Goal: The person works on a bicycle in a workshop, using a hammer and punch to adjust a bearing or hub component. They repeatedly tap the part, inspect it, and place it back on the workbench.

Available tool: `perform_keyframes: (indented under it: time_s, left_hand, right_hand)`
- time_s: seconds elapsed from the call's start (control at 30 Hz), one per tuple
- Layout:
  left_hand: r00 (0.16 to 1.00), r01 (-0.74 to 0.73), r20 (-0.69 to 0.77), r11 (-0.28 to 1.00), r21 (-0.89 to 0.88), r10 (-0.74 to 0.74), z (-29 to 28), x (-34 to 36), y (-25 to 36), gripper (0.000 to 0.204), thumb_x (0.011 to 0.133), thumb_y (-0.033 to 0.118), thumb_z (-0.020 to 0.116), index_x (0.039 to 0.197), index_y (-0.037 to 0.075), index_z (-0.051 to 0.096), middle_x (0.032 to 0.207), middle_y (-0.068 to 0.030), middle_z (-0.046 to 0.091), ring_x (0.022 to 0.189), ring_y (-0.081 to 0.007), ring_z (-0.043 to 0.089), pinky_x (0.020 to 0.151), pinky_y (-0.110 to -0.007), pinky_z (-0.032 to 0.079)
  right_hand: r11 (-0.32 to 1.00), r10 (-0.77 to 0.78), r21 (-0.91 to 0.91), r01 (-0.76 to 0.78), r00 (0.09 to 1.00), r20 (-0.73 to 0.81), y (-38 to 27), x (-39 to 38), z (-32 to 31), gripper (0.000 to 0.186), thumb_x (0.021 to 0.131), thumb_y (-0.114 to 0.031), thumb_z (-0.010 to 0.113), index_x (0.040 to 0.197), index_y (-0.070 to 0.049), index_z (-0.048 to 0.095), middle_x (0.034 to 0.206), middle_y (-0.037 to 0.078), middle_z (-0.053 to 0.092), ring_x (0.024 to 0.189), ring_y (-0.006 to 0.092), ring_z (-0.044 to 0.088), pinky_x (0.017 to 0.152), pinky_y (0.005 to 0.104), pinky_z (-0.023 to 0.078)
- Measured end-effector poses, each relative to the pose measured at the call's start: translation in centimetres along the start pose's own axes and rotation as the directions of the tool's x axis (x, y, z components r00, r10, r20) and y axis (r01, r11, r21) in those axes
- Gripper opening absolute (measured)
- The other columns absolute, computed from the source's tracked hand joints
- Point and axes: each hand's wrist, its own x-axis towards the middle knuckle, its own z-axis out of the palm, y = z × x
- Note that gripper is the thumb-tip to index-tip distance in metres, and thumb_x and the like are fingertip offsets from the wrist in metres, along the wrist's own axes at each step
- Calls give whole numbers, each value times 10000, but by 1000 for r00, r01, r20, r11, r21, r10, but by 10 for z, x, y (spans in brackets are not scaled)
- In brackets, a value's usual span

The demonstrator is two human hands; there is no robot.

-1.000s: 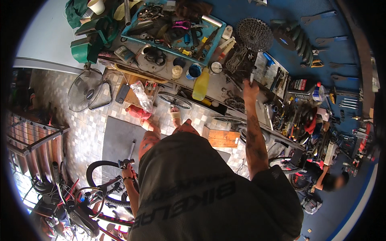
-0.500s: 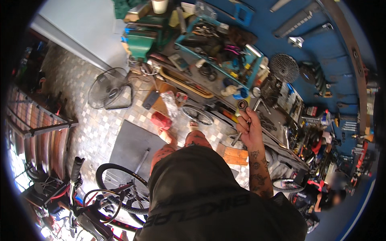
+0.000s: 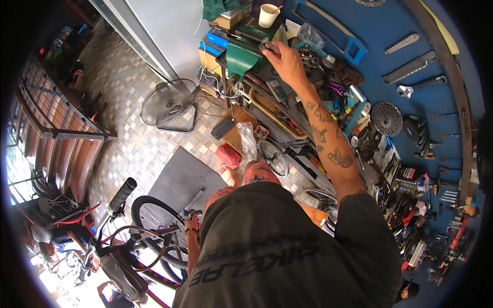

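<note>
At the bench's far side, my right hand (image 3: pixel 284 59) is closed around a dark, round-ended metal tool (image 3: pixel 266 46), whose exact kind I cannot make out. Beside it stands a green bench vise (image 3: pixel 241 59). Down at the lower left, my left hand (image 3: pixel 192 223) is closed by the bicycle wheel's (image 3: pixel 137 211) edge, with a small metallic piece (image 3: pixel 192 212) at its fingers. The bicycle's black handlebar grip (image 3: pixel 123 193) rises left of that hand. My shirt hides part of my left forearm.
A paper cup (image 3: pixel 268 16) stands beyond the vise. A floor fan (image 3: pixel 170 105), a red bag (image 3: pixel 228 155) and a small wheel (image 3: pixel 273 158) are on the tiles. Wrenches (image 3: pixel 411 66) and a sprocket cassette (image 3: pixel 386 119) hang on the blue wall. Wooden stairs (image 3: pixel 67 164) rise at left.
My right hand has moved up and left, from above the near bench to beside the vise, still holding a tool. My left hand has come into view by the bicycle wheel.
</note>
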Motion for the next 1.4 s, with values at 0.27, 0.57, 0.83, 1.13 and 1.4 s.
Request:
perform_keyframes:
  time_s: [0.27,0.57,0.83,1.13,1.4]
  left_hand:
    - [989,-102,-72,948,302,129,23,-5,-28,502,903,438,724,1076,-32,749,849,-182,755,748,-301,730,694,-442,562]
    - [985,-120,-76,930,348,155,48,-16,39,513,919,492,681,1019,0,785,832,-193,760,798,-308,746,729,-448,561]
    - [938,-304,-39,872,384,344,55,1,120,508,937,504,658,966,16,799,816,-189,762,804,-288,750,731,-429,560]
    - [868,-496,281,675,546,410,100,36,176,501,935,500,664,981,17,793,830,-191,763,811,-299,749,734,-434,558]
    - [750,-659,531,515,548,395,154,40,143,496,932,496,669,994,18,786,843,-193,764,817,-309,748,736,-439,557]
  right_hand:
    - [980,29,193,-47,995,95,30,33,6,256,944,-223,744,1099,-24,703,920,123,747,820,221,732,757,352,536]
    - [873,47,484,-61,998,41,51,30,-5,208,914,-160,778,1093,-63,731,892,-54,669,593,26,353,538,236,331]
    - [519,155,817,-251,968,199,61,-28,-2,375,941,-219,750,1256,-54,628,1103,94,666,835,179,705,741,316,579]
    - [778,255,521,-352,934,250,46,-226,-31,430,900,-436,768,980,-20,696,861,143,688,830,278,691,753,407,518]
    - [736,644,289,-612,764,-20,20,-407,-72,390,865,-317,774,1154,-60,724,955,165,694,875,350,703,774,430,543]
